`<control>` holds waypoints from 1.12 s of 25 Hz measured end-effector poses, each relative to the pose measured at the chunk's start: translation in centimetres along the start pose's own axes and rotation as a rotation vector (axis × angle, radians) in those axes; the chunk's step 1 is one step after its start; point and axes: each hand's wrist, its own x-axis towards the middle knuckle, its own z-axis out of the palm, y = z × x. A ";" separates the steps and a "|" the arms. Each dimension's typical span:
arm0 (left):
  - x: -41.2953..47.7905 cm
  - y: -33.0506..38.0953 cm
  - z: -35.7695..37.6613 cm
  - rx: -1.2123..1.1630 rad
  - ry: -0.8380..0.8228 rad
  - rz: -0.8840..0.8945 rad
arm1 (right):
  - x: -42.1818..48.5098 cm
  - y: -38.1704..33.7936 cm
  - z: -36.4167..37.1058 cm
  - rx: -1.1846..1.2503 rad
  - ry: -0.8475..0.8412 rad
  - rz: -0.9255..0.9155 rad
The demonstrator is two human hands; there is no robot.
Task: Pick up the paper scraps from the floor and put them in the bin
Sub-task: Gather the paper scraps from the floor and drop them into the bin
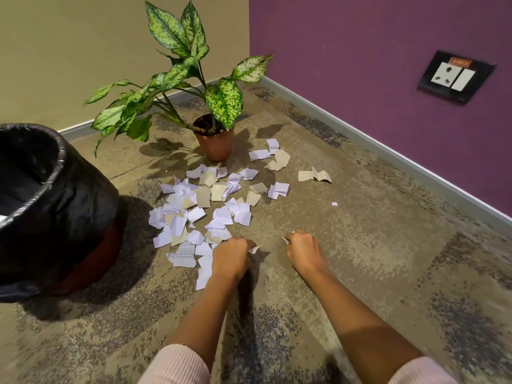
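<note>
As the person crouches, pink sleeves [177,364] at the near edge of view, both arms reach forward and down to the floor [360,259], where the hands work at the near rim of the litter. The left hand [231,254] has its fingers [241,241] curled tight, pinching a white scrap [255,248] that pokes out to the right of the knuckles. The right hand [303,249], near it, is curled as well and holds a sliver [285,240] at its left side. How much paper each palm hides I cannot tell.

The coming move turns, I judge, on this: the scraps [210,200] lie ahead and to the left of the fingers, in a loose band running from near left to far right. The bin [59,173] stands farther left again, closer to the left hand and well apart from the right. The left hand overlaps the nearest pieces; the right has bare floor under it. So the left looks better placed both to gather and to carry across. The bin's mouth is open but stands taller than the pile, so a hand must rise over the rim.

Past the pile a pot [214,145] stands just behind the far pieces. A tan pair [314,175] and one fleck [334,204] lie out to the right, towards the purple wall [360,51], with open floor around them.
</note>
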 end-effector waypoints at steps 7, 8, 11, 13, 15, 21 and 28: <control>-0.6 -4.6 -9.3 0.057 0.175 -0.096 | 1.6 -7.3 -4.7 0.081 0.074 -0.159; -0.8 -5.4 -11.2 0.066 0.206 -0.112 | 1.9 -9.0 -5.6 0.099 0.089 -0.192; -1.5 -7.4 -16.4 0.121 0.307 -0.137 | 2.6 -14.5 -8.4 0.135 0.124 -0.281; -2.1 -9.0 -19.5 0.161 0.371 -0.143 | 2.9 -18.5 -10.3 0.158 0.148 -0.357; -2.9 -10.9 -22.5 0.185 0.439 -0.164 | 3.0 -22.7 -12.1 0.168 0.180 -0.456; -5.7 -17.8 -29.3 0.172 0.610 -0.350 | 2.9 -34.1 -16.5 0.304 0.233 -0.612; -8.8 -26.3 -32.3 0.144 0.546 -0.657 | 1.8 -44.2 -16.7 0.321 0.137 -0.772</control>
